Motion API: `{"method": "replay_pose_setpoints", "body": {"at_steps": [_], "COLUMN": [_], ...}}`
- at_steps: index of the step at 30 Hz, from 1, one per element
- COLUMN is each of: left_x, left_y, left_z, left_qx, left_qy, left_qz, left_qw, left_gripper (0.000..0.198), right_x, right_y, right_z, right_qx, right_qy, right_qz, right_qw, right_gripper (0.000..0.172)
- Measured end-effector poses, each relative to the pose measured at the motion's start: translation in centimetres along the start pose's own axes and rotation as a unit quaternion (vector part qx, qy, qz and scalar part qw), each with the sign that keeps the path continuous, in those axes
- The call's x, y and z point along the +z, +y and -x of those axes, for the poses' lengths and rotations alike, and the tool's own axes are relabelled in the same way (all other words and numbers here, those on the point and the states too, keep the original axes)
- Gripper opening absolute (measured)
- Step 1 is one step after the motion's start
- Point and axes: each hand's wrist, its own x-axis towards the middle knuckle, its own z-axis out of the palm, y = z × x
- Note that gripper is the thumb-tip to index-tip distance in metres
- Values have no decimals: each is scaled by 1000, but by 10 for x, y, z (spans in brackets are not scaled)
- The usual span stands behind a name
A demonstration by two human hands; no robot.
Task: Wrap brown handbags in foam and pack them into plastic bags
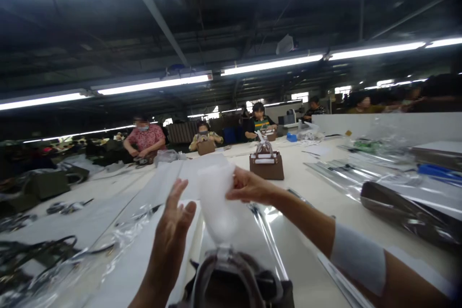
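Fluorescent tubes (274,64) light a white worktable (303,192). Reaching inward, the right hand (249,186) pinches a translucent white sheet (216,202) by its upper right edge; the raised left hand (173,226), loosely spread, is empty. Nearest below is a dark handbag (231,293); beyond, a brown handbag (267,169).

The near handbag (231,291) stands at near centre. Beyond it, the held sheet (215,195) is between the left grip (172,228) and the right grip (250,186). Farther off, slightly right, a second handbag (267,168) stands on the desk (301,173). To the right lie plastic film (335,178) and, nearer, a third handbag (393,214), with a partition (390,127) behind. Straps and fittings (43,260) occupy the near left. Three co-workers are along the far side, the middle one behind a small bag (206,147).
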Motion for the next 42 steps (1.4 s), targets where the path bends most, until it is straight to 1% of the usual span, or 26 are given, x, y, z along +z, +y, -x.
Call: {"method": "replay_pose_setpoints", "body": {"at_steps": [1,2,3,4,5,6,7,8,10,11,13,16,18,20,21,23,25,26,27,30,33,35,36,39,42], "left_x": [-9,-17,-23,-28,-30,-30,-27,-23,-12,-6,5,19,25,28,29,29,29,29,29,29,29,31,33,39,43], "left_y": [2,4,6,6,6,3,0,-5,-16,-21,-28,-32,-33,-34,-34,-35,-35,-36,-37,-39,-42,-43,-44,-45,-47], "left_z": [14,31,49,68,86,103,117,129,141,142,135,119,114,116,120,129,135,136,136,128,119,114,111,104,99], "left_qx": [55,103,149,190,220,238,244,240,209,190,163,146,130,124,135,190,234,237,226,186,184,192,194,191,193], "left_qy": [37,57,59,49,30,6,-15,-32,-41,-37,-17,13,23,41,54,72,60,51,46,55,66,64,62,60,64], "left_qz": [-72,-141,-206,-261,-307,-345,-373,-395,-429,-443,-459,-445,-427,-411,-403,-390,-398,-410,-425,-442,-433,-445,-452,-456,-453], "left_qw": [995,983,965,945,925,908,895,886,878,876,873,883,895,902,904,898,885,879,876,876,880,873,868,867,868], "left_gripper": [32,23,14,8,6,7,9,12,21,27,35,35,35,36,36,30,25,24,23,23,33,40,40,27,19], "right_x": [-5,-9,-14,-17,-19,-19,-17,-14,-6,-1,8,19,24,25,25,23,22,22,22,20,17,17,17,21,25], "right_y": [4,9,17,26,36,45,53,59,64,63,54,38,32,30,31,34,37,38,38,38,38,38,39,41,40], "right_z": [8,16,24,31,38,44,50,55,60,61,60,55,53,53,54,56,59,61,62,68,73,72,70,58,46], "right_qx": [2,6,9,11,13,15,18,21,18,12,-21,-97,-120,-119,-118,-124,-142,-153,-163,-178,-174,-175,-179,-198,-212], "right_qy": [16,28,36,38,34,26,17,9,1,-2,-14,-52,-82,-97,-97,-90,-93,-99,-104,-114,-118,-124,-131,-157,-164], "right_qz": [28,71,120,165,204,231,247,259,289,305,351,424,443,453,460,473,480,480,481,484,487,491,494,497,485], "right_qw": [999,997,992,985,978,973,969,966,957,952,936,899,885,878,875,868,861,858,855,849,848,845,841,830,832], "right_gripper": [67,68,62,51,37,24,15,11,12,14,18,26,29,31,32,32,29,28,26,23,21,20,20,15,10]}}
